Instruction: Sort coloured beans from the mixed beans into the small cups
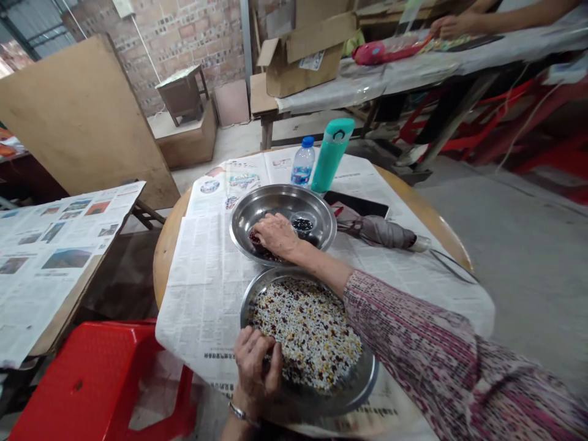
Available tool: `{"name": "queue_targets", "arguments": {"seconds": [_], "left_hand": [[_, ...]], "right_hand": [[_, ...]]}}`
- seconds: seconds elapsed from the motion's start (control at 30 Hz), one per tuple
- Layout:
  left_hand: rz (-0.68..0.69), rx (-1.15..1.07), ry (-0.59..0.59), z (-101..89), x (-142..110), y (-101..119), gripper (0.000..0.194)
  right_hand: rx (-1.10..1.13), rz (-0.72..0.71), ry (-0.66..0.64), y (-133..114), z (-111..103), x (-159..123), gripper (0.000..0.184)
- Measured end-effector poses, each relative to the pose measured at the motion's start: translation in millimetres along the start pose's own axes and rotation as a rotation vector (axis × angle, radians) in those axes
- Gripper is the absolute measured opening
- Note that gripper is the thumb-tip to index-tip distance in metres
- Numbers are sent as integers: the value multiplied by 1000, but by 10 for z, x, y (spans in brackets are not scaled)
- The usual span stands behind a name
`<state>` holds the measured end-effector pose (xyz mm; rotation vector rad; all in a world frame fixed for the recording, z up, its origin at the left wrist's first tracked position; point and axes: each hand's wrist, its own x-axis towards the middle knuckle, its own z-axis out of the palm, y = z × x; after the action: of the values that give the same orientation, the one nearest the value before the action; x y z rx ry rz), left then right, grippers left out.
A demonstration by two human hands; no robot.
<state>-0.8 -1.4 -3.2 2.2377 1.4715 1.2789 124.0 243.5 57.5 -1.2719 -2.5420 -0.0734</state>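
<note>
Now | steel pan [366, 373]: mixed beans [309, 334], left hand [256, 367] | far pan [282, 205]: beans [256, 240], right hand [275, 236]

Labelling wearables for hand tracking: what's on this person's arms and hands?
A crinkled pink-and-maroon patterned fabric sleeve covers the right arm, ending on the forearm. A silver metal wristband, possibly a watch, circles the left wrist. The right hand and left hand are gloveless.

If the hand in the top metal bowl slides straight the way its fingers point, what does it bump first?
Probably the dark beans right by the right hand's fingertips, then the steel bowl's rim, though depth is hard to judge here.
</note>
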Motion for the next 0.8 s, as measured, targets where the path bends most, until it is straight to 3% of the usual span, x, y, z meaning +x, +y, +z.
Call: {"name": "queue_targets", "arguments": {"seconds": [0.37, 0.57, 0.67, 0.8], "left_hand": [[-1, -2, 23, 25, -16, -32, 16], [-4, 10, 12, 17, -4, -23, 17], [14, 8, 22, 21, 1, -24, 16], [13, 10, 29, 37, 0, -41, 16]], "right_hand": [[36, 15, -51, -90, -112, 16, 18], [111, 60, -14, -104, -205, 25, 16], [174, 65, 32, -140, -311, -180, 18], [440, -34, 75, -255, -319, -877, 14]]}}
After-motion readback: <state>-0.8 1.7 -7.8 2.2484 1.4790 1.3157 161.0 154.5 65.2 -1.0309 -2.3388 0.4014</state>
